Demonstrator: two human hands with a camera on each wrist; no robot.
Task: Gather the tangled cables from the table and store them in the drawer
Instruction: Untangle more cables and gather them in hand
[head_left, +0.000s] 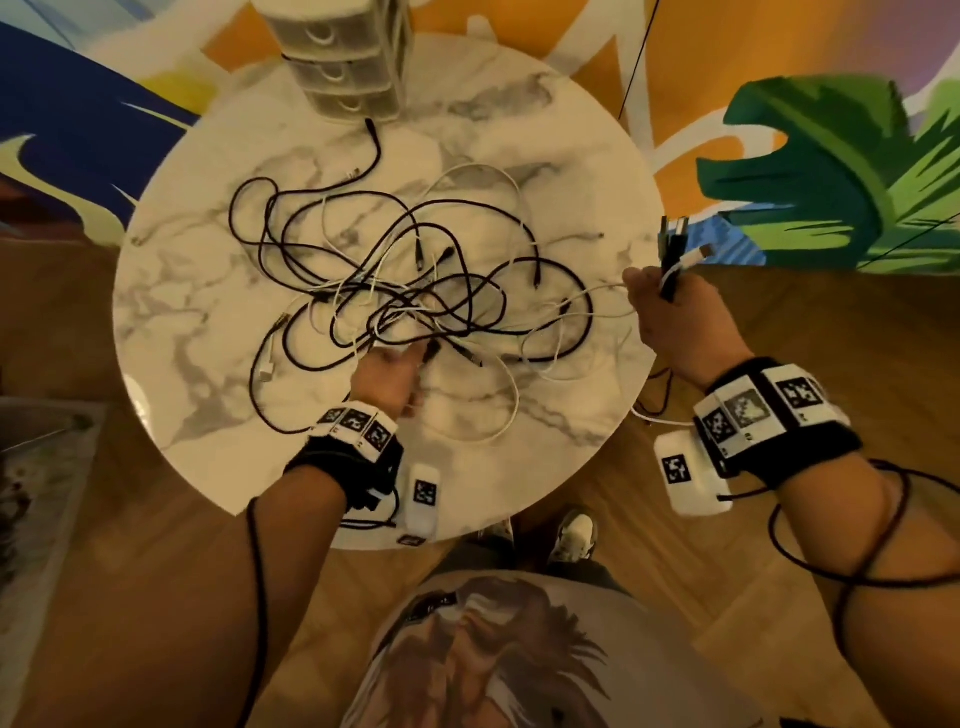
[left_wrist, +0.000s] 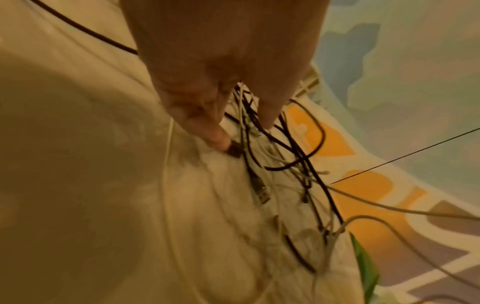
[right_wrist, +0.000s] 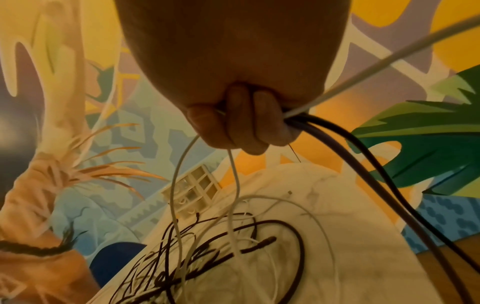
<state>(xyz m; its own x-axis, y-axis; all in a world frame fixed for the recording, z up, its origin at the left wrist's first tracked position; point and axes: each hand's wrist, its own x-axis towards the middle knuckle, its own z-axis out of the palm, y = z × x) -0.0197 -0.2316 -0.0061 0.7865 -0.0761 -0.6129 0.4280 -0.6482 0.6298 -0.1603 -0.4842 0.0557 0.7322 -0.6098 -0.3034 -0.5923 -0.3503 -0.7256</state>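
Fingers of the left hand (head_left: 387, 376) are curled down into the near side of the tangle of thin black and white cables (head_left: 415, 291), and in the left wrist view a thumb and fingertip (left_wrist: 217, 139) are seen closing on a small dark plug end (left_wrist: 235, 151), with several strands passing between the digits. The right hand (head_left: 670, 317) is held at the right edge of the round white marble-patterned table (head_left: 171, 291), its fingers (right_wrist: 241, 127) wrapped tightly round a bundle of black and white cable ends (head_left: 675, 249) whose plugs stick up above the fist.

From that fist, strands are stretched leftward across the table into the heap, so the long run of the gathered cables lies roughly from the right edge toward the centre. The loose mass lies directly ahead of the left fingers, spread over the middle of the table; the left hand is judged the nearer one for the next pick.

A cream plastic three-drawer unit (head_left: 343, 57) stands at the far edge, beyond the tangle, with all its drawers seemingly closed. The cables are seen as slack, looped and crossed over one another.
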